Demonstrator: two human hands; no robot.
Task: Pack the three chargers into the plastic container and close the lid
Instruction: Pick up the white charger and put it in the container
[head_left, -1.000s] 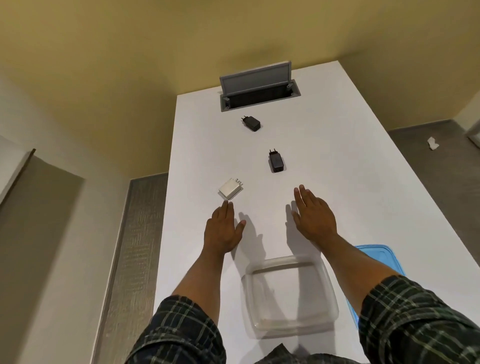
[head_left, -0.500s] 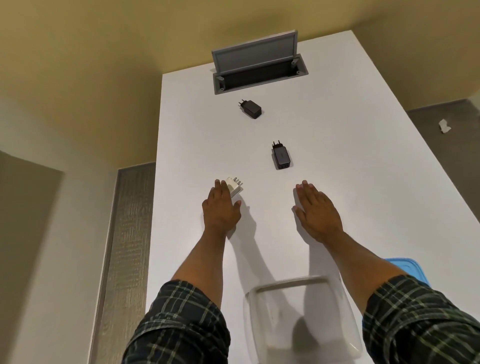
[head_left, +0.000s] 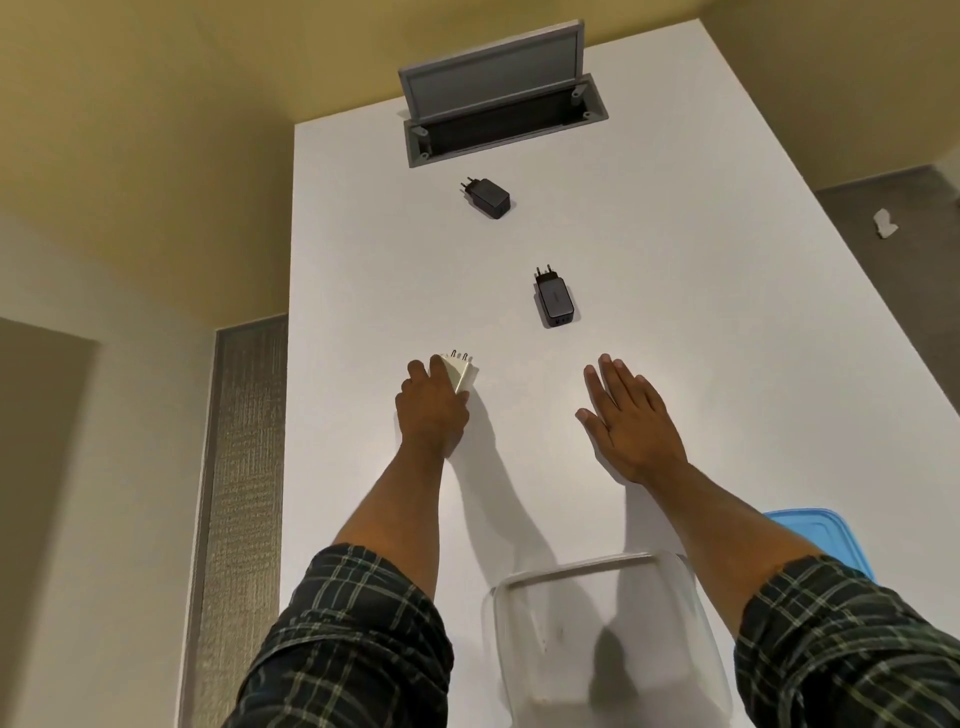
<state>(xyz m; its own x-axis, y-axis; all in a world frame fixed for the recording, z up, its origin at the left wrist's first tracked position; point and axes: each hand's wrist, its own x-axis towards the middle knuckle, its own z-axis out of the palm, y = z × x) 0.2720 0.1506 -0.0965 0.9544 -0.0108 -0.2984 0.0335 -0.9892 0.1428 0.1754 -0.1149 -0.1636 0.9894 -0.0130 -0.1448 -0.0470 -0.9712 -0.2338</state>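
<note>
1. The left hand (head_left: 432, 410) closes its fingers around the white charger (head_left: 460, 375), prongs pointing away from the person; whether it has left the table is unclear.
2. The right hand (head_left: 626, 421) lies spread flat, holding nothing.
3. Two black chargers wait beyond the hands: the near black charger (head_left: 555, 301) just past the right hand, the far black charger (head_left: 487, 196) further off.
4. They look small, rigid, smooth and light; gripping the flat sides, clear of the prongs, seems safest.
5. The clear container (head_left: 605, 639) sits open near the person, between the forearms, with the blue lid (head_left: 815, 540) beside it.
6. The white table (head_left: 363, 260) is smooth, with an open cable hatch (head_left: 498, 111) at its far end.
</note>
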